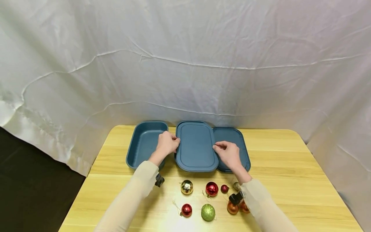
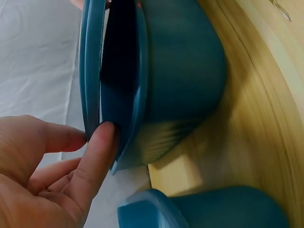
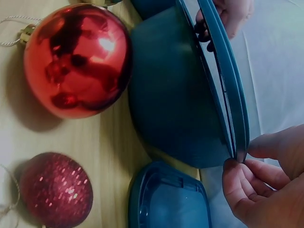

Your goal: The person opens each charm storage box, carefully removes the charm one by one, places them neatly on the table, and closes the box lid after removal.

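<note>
A blue rectangular lid (image 1: 197, 146) with rounded corners is held over the middle blue container (image 3: 164, 85) by both hands. My left hand (image 1: 167, 144) pinches its left edge, thumb on the outer face and a finger (image 2: 97, 147) in the gap beneath. At the right edge, my right hand (image 1: 229, 154) pinches the lid between thumb and fingertips. The left wrist view shows a dark gap between the lid and the container's rim (image 2: 141, 85). From above, the lid hides most of this container.
An uncovered blue container (image 1: 146, 146) stands at the left, and a flat blue lid-like piece (image 1: 239, 141) lies at the right. Several baubles are spread in front: gold (image 1: 186, 187), shiny red (image 1: 212, 189), glittery green (image 1: 208, 212), orange (image 1: 233, 207). A pale curtain (image 1: 197, 83) hangs behind the table.
</note>
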{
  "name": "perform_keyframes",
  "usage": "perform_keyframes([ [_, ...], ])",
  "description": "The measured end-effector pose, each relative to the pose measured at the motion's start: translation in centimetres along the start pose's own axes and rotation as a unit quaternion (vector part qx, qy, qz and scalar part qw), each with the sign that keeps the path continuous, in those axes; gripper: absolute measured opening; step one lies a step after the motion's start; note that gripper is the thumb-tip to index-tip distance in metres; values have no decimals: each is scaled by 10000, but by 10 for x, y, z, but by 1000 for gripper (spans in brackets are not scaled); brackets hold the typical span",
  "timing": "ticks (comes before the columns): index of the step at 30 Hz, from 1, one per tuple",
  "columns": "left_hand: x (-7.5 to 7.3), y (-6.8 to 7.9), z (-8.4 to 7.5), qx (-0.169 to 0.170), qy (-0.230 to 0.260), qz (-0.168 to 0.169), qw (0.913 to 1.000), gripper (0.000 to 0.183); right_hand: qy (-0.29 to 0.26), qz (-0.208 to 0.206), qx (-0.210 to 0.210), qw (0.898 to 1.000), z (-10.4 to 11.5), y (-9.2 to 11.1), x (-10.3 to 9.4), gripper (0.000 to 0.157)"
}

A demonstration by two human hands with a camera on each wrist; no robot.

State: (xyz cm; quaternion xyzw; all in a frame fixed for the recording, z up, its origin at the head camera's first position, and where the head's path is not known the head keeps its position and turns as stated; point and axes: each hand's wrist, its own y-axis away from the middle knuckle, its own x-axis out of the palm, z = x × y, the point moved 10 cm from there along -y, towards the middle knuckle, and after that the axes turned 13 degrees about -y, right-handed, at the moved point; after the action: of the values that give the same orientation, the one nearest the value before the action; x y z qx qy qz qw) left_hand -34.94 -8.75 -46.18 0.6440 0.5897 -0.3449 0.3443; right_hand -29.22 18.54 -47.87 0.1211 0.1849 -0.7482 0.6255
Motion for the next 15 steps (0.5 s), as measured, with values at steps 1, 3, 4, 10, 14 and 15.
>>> perform_keyframes([
  [1, 0, 0, 0, 11, -78, 2, 10000, 25, -14, 4, 17, 10000, 1, 0, 1, 26],
  [3, 0, 0, 1, 15, -209, 2, 9998, 27, -60, 26, 69, 10000, 1, -1, 2, 26],
  [4, 0, 0, 1, 28, -288, 0, 9996, 30, -89, 36, 97, 9999, 1, -1, 2, 26],
  [10, -5, -2, -3, 139, -643, -150, 9977, 59, -167, 13, 176, 9997, 1, -3, 6, 26],
  [14, -8, -4, -3, 142, -793, -285, 9963, 64, -171, 23, 104, 9998, 3, -5, 9, 27],
  [15, -7, -4, -3, 132, -812, -278, 9962, 64, -163, 34, 99, 9998, 3, -5, 10, 27],
])
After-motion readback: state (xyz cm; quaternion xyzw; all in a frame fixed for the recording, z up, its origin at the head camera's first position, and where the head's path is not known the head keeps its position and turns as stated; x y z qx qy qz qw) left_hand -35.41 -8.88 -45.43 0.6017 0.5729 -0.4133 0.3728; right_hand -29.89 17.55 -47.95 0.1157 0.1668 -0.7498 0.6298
